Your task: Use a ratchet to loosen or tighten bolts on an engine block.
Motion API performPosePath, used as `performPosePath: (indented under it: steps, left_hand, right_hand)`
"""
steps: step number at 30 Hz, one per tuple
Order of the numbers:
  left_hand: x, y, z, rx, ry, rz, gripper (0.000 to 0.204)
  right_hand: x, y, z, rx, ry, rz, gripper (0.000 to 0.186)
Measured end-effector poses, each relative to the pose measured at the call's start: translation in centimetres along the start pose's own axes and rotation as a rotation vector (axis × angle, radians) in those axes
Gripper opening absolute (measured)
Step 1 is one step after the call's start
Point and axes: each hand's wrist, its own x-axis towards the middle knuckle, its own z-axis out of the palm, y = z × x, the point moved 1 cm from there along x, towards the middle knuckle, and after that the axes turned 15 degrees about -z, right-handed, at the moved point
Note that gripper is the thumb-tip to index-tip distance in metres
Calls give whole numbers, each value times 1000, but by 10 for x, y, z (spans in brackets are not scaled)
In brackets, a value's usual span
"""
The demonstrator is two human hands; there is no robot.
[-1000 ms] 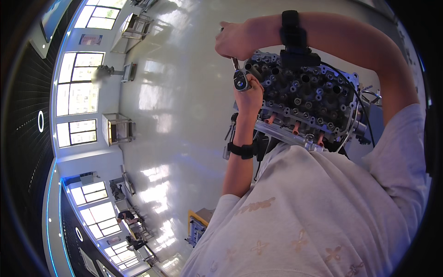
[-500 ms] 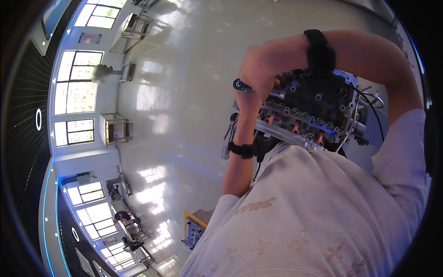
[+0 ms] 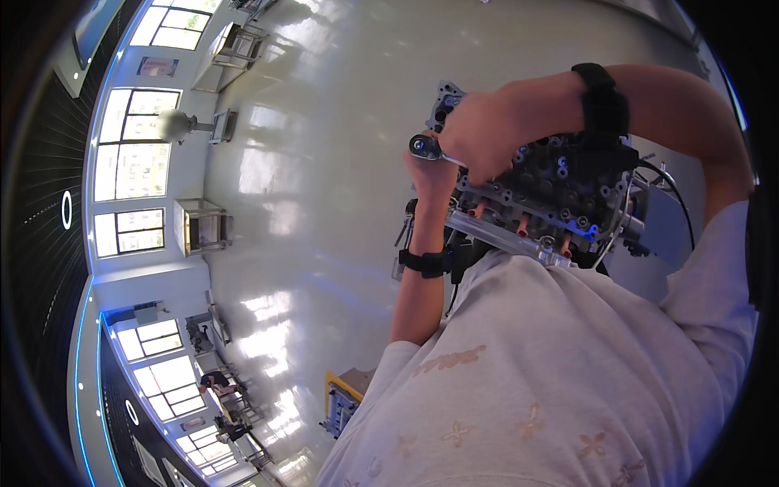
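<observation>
A ratchet wrench (image 3: 424,147) lies across the left end of an engine cylinder head (image 3: 560,183), its round head toward the left. My right hand (image 3: 484,134) is closed around its handle, and a short length of the shank shows below the fingers. Just under the ratchet's round head, my left hand (image 3: 434,174) is wrapped closed; whatever runs down inside that grip is hidden. Several orange-brown parts (image 3: 523,225) stick out along the near side of the cylinder head. Each wrist carries a black strap.
A clear rail (image 3: 503,233) runs along the engine's near edge, close to my shirt. A black cable (image 3: 680,195) loops at the right. On the floor to the lower left stands a yellow-framed stand (image 3: 341,398) with a metal part. Workbenches (image 3: 203,227) line the windowed wall, where another person (image 3: 215,380) is.
My right hand and forearm have shifted right, uncovering the cylinder head's far left corner. The ratchet's round head and my left hand stay nearly in place.
</observation>
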Motion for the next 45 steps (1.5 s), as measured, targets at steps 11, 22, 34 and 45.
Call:
performPosePath:
  steps: [11, 22, 34, 45]
  left_hand:
    - [-6, 14, 14, 122, -187, -170, 20]
    - [-18, 44, 19, 147, -60, 127, 14]
    - [-8, 11, 3, 343, -191, -149, 25]
    - [9, -56, -15, 211, -212, -47, 18]
  right_hand:
    - [31, 54, -35, -377, 257, 47, 18]
    - [3, -6, -2, -194, 79, 143, 13]
    - [36, 36, -36, -452, 147, 137, 9]
    - [30, -3, -8, -200, 55, -12, 18]
